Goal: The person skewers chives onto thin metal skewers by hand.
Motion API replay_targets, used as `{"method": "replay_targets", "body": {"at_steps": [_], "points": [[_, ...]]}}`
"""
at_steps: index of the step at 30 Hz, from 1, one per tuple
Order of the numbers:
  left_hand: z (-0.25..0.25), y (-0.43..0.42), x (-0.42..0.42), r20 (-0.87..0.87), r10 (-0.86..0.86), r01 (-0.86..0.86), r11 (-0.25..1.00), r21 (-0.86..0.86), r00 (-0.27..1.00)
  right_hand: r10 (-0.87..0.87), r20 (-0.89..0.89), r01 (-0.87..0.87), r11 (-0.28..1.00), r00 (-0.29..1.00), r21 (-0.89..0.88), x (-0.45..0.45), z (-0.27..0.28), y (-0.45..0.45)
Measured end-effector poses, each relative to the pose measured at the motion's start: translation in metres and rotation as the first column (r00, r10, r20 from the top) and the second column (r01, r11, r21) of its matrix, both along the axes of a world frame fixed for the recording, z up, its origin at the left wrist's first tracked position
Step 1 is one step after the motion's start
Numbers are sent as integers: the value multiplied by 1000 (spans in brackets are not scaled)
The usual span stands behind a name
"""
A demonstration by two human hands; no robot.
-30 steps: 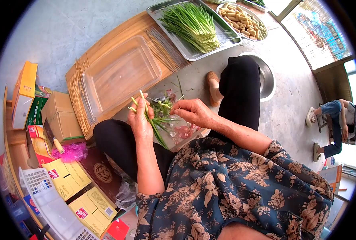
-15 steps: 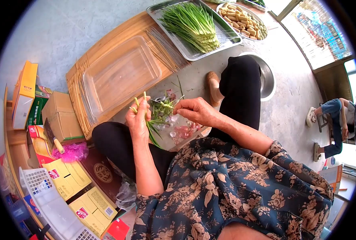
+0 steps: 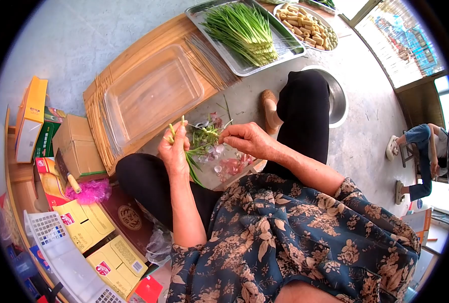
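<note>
My left hand (image 3: 174, 153) is closed around several green stalks (image 3: 193, 164), their pale ends sticking up past the fingers and the leaves hanging down to the right. Across from it, my right hand (image 3: 248, 139) is closed in a pinch beside a pile of green scraps and purplish peelings (image 3: 207, 135) on the floor; whatever its fingertips hold is too small to make out. The two hands are apart. Beyond them, a clear plastic tub (image 3: 154, 93) lies on a wooden board (image 3: 133, 55) with thin sticks at both its sides.
A metal tray (image 3: 234, 63) holds trimmed green stalks; beside it is a bowl of light brown pieces (image 3: 305, 28). A steel basin (image 3: 339, 98) stands behind my knee. Boxes (image 3: 80, 146) and a white basket (image 3: 58, 252) are at left. Another person (image 3: 424, 156) sits at far right.
My left hand has moved slightly down and left with the stalks, which have shifted in its grip. My right hand has moved little; the light piece at its fingertips no longer shows clearly.
</note>
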State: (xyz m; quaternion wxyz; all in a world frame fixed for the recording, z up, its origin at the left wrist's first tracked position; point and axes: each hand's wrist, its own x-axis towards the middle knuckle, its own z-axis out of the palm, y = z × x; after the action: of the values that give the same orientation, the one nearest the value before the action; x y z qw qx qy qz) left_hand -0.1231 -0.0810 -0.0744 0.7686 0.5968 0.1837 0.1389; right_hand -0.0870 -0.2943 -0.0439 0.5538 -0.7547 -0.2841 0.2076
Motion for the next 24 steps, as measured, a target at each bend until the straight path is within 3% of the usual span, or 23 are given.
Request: {"method": "replay_targets", "body": {"at_steps": [24], "points": [[-5,3,1,15,29,-28,997,-78,999,-2,-40,1,1000,999,-16,-1,2,1]]}}
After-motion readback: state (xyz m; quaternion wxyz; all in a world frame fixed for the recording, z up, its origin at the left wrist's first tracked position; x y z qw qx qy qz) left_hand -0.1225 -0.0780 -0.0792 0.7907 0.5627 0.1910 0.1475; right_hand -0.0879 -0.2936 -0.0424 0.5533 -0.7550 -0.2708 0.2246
